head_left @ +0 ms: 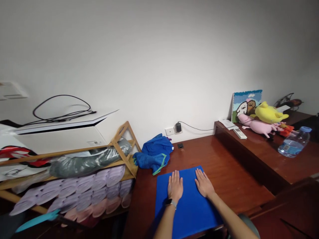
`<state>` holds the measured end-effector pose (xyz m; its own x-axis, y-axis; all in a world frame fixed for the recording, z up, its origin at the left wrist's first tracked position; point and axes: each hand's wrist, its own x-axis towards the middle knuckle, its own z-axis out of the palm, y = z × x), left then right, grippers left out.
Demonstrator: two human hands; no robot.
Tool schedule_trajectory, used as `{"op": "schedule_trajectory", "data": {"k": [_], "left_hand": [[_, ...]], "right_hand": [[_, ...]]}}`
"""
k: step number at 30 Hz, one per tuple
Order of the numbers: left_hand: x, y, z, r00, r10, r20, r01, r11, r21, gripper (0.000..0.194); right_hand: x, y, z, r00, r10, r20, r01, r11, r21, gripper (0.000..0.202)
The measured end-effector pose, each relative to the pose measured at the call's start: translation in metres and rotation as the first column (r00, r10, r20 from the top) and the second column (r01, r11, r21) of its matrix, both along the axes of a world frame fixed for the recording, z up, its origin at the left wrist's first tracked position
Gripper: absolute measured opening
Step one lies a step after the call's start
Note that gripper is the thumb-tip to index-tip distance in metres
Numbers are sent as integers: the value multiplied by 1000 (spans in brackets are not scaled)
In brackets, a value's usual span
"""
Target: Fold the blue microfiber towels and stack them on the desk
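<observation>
A flat blue sheet (pixel 188 205) lies on the reddish-brown wooden desk (pixel 219 159). My left hand (pixel 175 186) rests palm down near its upper left part, a watch on the wrist, fingers stretched out. Near the sheet's upper right corner, my right hand (pixel 204 183) also lies flat with its fingers extended. Neither hand grips anything. Just behind the sheet, to the left, is a crumpled blue cloth (pixel 156 151) with green edging.
At left, a wooden rack (pixel 124 146) holds several lilac and pink slippers (pixel 84 196) and a white box (pixel 74 136). The raised right shelf (pixel 271 149) bears plush toys (pixel 259 126), a remote (pixel 240 133) and a water bottle (pixel 294 142). A plugged-in adapter (pixel 178 127) sits on the wall.
</observation>
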<state>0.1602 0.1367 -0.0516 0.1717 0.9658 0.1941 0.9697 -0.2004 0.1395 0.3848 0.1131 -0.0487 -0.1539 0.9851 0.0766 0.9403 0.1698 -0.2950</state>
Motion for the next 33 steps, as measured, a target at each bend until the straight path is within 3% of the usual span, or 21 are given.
{"op": "schedule_trajectory", "data": {"k": [3, 6, 8, 10, 13, 17, 20, 22, 25, 28, 33], "left_hand": [[-58, 4, -5, 993, 108, -41, -107, 994, 34, 61], [-101, 0, -8, 983, 175, -60, -171, 983, 64, 61], [-116, -4, -9, 977, 204, -53, -199, 976, 86, 61], [-116, -9, -7, 977, 210, -44, -205, 973, 108, 62], [-85, -15, 1, 996, 92, -19, -89, 985, 146, 61], [-3, -18, 13, 982, -186, 17, 183, 975, 127, 59], [46, -15, 13, 970, -242, 41, 240, 970, 40, 59], [56, -10, 9, 975, -219, 45, 219, 976, -4, 59], [31, -4, 3, 995, -99, 26, 100, 995, -20, 60], [-24, -1, -1, 1000, 30, -6, -30, 1000, -2, 60], [-101, -6, -6, 997, 71, -25, -71, 997, 6, 60]], "right_hand": [[-1, -1, 4, 1000, 1, 3, -1, 1000, -23, 71], [-1, -3, 7, 1000, 1, 7, -1, 999, -49, 71], [0, -3, 10, 1000, 5, 9, -4, 998, -64, 72], [0, -2, 15, 1000, 7, 14, -6, 996, -91, 72], [-3, 5, 24, 1000, 11, 15, -9, 992, -125, 71], [-11, 15, 27, 999, 28, 22, -27, 997, -70, 69], [-14, 19, 18, 998, 40, 43, -37, 996, -77, 67], [-13, 20, 12, 998, 49, 47, -45, 996, -73, 67], [-11, 22, 9, 998, 42, 36, -40, 997, -69, 68], [-11, 21, 14, 999, 34, 25, -32, 996, -89, 70], [-12, 18, 22, 1000, 18, 6, -18, 994, -106, 70]]}}
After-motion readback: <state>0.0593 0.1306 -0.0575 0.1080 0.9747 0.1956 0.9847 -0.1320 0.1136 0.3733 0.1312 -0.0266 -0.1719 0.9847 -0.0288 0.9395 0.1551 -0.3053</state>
